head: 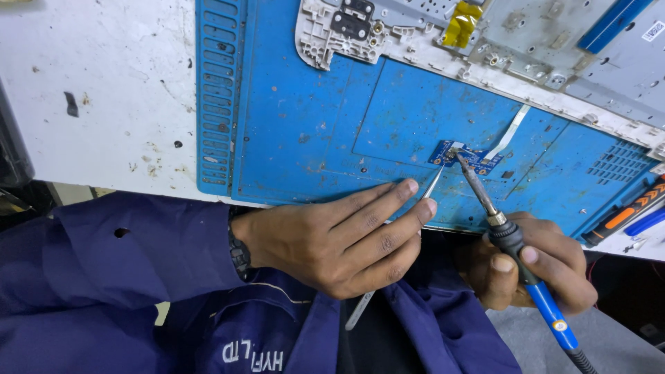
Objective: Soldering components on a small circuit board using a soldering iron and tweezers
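Left hand [339, 239], nearest camera, pinches tweezers [431, 185] pen-style, tips toward 1 o'clock, steadying small blue circuit board [465, 158]. Right hand [530, 266] grips soldering iron [516, 253] by its collar for control, tip on board. Board lies flat on blue work mat [312, 125], ribbon cable [508, 135] running to 1 o'clock.

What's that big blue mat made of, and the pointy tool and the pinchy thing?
The blue mat looks like soft rubber or silicone: matte, scuffed, with moulded ridges. The soldering iron in the right hand has a dull metal tip and a blue, probably plastic, handle. The tweezers in the left hand look like shiny steel.
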